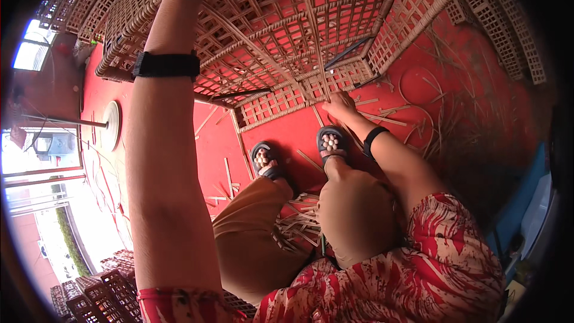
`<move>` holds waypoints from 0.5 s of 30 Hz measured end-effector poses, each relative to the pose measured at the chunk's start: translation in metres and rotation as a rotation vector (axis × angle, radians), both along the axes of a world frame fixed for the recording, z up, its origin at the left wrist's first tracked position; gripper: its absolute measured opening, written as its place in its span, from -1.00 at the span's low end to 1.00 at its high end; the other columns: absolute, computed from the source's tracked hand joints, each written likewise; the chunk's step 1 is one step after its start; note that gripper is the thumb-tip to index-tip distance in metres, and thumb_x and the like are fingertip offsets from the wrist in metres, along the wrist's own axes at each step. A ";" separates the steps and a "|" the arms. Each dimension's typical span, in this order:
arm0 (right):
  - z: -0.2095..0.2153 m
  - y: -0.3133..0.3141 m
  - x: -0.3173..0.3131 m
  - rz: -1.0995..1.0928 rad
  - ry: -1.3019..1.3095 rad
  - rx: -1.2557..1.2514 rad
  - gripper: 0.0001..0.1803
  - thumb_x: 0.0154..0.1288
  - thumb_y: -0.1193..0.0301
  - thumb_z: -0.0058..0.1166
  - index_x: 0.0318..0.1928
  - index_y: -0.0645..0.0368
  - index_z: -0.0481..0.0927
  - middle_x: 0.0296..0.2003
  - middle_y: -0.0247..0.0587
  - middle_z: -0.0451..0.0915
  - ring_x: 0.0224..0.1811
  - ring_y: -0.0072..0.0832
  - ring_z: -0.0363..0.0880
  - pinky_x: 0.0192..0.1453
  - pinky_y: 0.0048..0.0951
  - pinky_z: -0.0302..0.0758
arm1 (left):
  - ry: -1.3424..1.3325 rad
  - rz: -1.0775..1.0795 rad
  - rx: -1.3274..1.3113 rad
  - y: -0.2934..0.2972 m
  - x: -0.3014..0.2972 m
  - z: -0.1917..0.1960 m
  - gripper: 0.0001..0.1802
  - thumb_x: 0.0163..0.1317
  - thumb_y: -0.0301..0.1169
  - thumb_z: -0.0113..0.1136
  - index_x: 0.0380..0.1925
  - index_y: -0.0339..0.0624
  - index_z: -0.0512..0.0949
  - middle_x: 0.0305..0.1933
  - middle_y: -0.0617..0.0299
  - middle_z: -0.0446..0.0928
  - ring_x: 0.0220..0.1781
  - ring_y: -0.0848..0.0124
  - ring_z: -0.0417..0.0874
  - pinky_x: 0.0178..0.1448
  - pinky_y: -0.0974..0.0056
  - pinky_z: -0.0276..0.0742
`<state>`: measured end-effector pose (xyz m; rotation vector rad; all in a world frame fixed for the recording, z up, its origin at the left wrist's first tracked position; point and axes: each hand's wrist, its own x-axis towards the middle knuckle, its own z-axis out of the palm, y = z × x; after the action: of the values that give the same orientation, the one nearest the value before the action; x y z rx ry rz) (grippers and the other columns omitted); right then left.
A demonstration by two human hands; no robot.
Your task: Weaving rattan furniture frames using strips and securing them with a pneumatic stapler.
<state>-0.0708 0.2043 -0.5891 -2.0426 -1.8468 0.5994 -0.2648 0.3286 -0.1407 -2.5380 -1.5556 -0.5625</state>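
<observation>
Head view, 1 frame.

Item 1: woven cane frame [287, 30], large open lattice w/ dark metal rods, tilted over the red floor [281, 131]; fills upper centre, lower edge just above the feet.

Item 2: right hand [339, 105], at lower right corner of frame, fingers [330, 106] together, pressed on loose cane strips where they meet the weave; whether they pinch a strip, cannot tell. Black band on wrist [375, 139].

Item 3: left hand, raised to top edge of frame, cut off by the picture rim; grip cannot tell. Left forearm [164, 161] runs up along frame's left side, black wristband [166, 64] level w/ frame's left rail.

Item 4: sandals [332, 143], 2 pcs, dark, on floor directly below frame.

Item 5: cut cane strips [302, 221], pile between the knees, below frame; more strips and loops [418, 113] scattered on floor right of frame.

Item 6: more woven panels [508, 36], far right of frame, and stacked lattice pieces [101, 293] well below-left.
</observation>
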 end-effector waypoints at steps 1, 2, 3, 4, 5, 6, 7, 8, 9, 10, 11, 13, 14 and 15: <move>-0.018 -0.020 0.022 -0.007 -0.120 -0.005 -0.57 0.11 0.10 0.25 -0.25 0.26 0.67 -0.27 0.11 0.67 -0.09 0.00 0.65 0.00 -0.05 0.57 | -0.029 -0.021 -0.013 0.000 0.006 -0.006 -0.32 0.17 0.10 0.32 0.18 -0.07 0.58 0.05 -0.02 0.67 0.10 0.12 0.67 0.20 0.07 0.56; -0.017 -0.033 0.031 -0.001 -0.129 -0.002 -0.57 0.11 0.10 0.25 -0.25 0.26 0.67 -0.27 0.11 0.67 -0.09 0.00 0.65 0.00 -0.05 0.57 | -0.010 -0.002 -0.011 -0.006 0.006 -0.003 -0.30 0.17 0.12 0.32 0.20 -0.07 0.57 0.07 -0.03 0.66 0.12 0.11 0.66 0.23 0.07 0.55; -0.013 -0.044 0.038 -0.085 -0.041 -0.149 -0.61 0.17 0.14 0.26 -0.24 0.26 0.68 -0.24 0.10 0.67 -0.12 -0.08 0.68 -0.05 -0.08 0.60 | 0.011 0.018 -0.008 -0.011 0.005 0.001 -0.28 0.16 0.14 0.32 0.22 -0.07 0.55 0.09 -0.04 0.65 0.15 0.11 0.65 0.26 0.06 0.53; -0.008 -0.050 0.047 -0.172 0.046 -0.295 -0.65 0.23 0.19 0.26 -0.23 0.26 0.69 -0.21 0.09 0.68 -0.15 -0.17 0.70 -0.09 -0.11 0.62 | 0.037 0.045 -0.017 -0.012 0.004 0.004 -0.26 0.15 0.16 0.32 0.21 -0.07 0.56 0.08 -0.05 0.65 0.15 0.10 0.64 0.25 0.06 0.53; 0.000 -0.050 0.067 -0.181 0.030 -0.290 -0.65 0.23 0.19 0.26 -0.23 0.26 0.69 -0.21 0.09 0.68 -0.15 -0.17 0.70 -0.09 -0.11 0.62 | 0.020 0.038 -0.014 -0.015 0.007 0.010 -0.26 0.15 0.16 0.32 0.21 -0.07 0.56 0.08 -0.05 0.65 0.15 0.10 0.64 0.25 0.06 0.53; 0.011 -0.043 0.084 -0.406 0.387 -0.242 -0.66 0.27 0.20 0.25 -0.24 0.28 0.66 -0.30 0.01 0.67 -0.21 -0.23 0.70 -0.16 -0.18 0.61 | 0.052 0.052 -0.029 -0.019 0.008 0.016 -0.28 0.15 0.14 0.32 0.21 -0.06 0.56 0.08 -0.05 0.65 0.15 0.10 0.64 0.23 0.05 0.53; 0.022 -0.034 0.099 -0.626 0.745 -0.181 -0.66 0.31 0.21 0.23 -0.24 0.30 0.64 -0.40 -0.06 0.66 -0.28 -0.28 0.71 -0.23 -0.25 0.60 | 0.083 0.063 -0.044 -0.022 0.009 0.021 -0.29 0.15 0.13 0.33 0.21 -0.05 0.57 0.08 -0.05 0.65 0.15 0.10 0.64 0.22 0.05 0.54; 0.055 -0.025 0.102 -0.652 0.754 0.059 -0.67 0.33 0.22 0.22 -0.25 0.31 0.63 -0.47 -0.13 0.63 -0.33 -0.36 0.70 -0.28 -0.33 0.57 | 0.071 0.068 -0.040 -0.023 0.007 0.024 -0.29 0.15 0.13 0.33 0.21 -0.05 0.57 0.08 -0.05 0.65 0.15 0.10 0.64 0.22 0.05 0.54; 0.090 -0.012 0.102 -0.669 0.762 0.299 -0.68 0.36 0.24 0.22 -0.25 0.31 0.61 -0.54 -0.20 0.60 -0.37 -0.43 0.69 -0.32 -0.40 0.54 | 0.097 0.066 -0.041 -0.020 0.003 0.025 -0.31 0.15 0.11 0.33 0.20 -0.03 0.57 0.06 -0.04 0.65 0.13 0.10 0.65 0.20 0.05 0.54; 0.107 0.001 0.123 -0.606 0.782 0.629 -0.69 0.39 0.24 0.20 -0.23 0.30 0.61 -0.50 -0.23 0.60 -0.34 -0.50 0.67 -0.31 -0.39 0.53 | 0.103 0.036 -0.042 -0.018 0.009 0.025 -0.33 0.15 0.09 0.33 0.19 -0.02 0.58 0.04 -0.03 0.66 0.11 0.10 0.66 0.18 0.05 0.55; 0.142 0.018 0.119 -0.477 0.847 1.067 -0.72 0.42 0.26 0.18 -0.24 0.28 0.62 -0.42 -0.21 0.59 -0.34 -0.52 0.62 -0.29 -0.37 0.54 | 0.092 0.036 -0.040 -0.019 0.008 0.023 -0.33 0.15 0.09 0.33 0.19 -0.02 0.58 0.04 -0.03 0.66 0.11 0.10 0.66 0.18 0.05 0.55; 0.267 0.025 0.075 -0.440 0.992 1.258 -0.77 0.41 0.30 0.18 -0.26 0.23 0.63 -0.33 -0.24 0.58 -0.25 -0.47 0.58 -0.17 -0.38 0.53 | -0.014 -0.088 0.152 -0.023 -0.007 0.018 -0.40 0.15 0.04 0.33 0.13 -0.02 0.62 -0.05 -0.02 0.69 0.04 0.10 0.69 0.15 0.07 0.56; 0.303 0.028 0.069 -0.395 0.898 1.375 -0.81 0.38 0.33 0.20 -0.26 0.22 0.63 -0.30 -0.25 0.57 -0.21 -0.44 0.56 -0.10 -0.39 0.52 | -0.020 -0.086 0.156 -0.016 -0.011 0.018 -0.40 0.15 0.04 0.33 0.13 -0.02 0.62 -0.05 -0.02 0.69 0.04 0.10 0.69 0.15 0.07 0.56; 0.321 0.035 0.065 -0.349 0.801 1.487 -0.84 0.35 0.36 0.23 -0.27 0.21 0.63 -0.28 -0.26 0.57 -0.16 -0.42 0.54 -0.03 -0.40 0.50 | 0.046 -0.072 0.071 -0.002 -0.016 0.017 -0.35 0.12 0.21 0.25 0.02 -0.04 0.65 -0.19 0.02 0.69 -0.06 0.11 0.71 0.07 0.07 0.56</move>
<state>-0.0062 0.2392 -0.2681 -0.8168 -0.8299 -0.1261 -0.2805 0.3269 -0.1242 -2.5439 -1.4079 -0.5538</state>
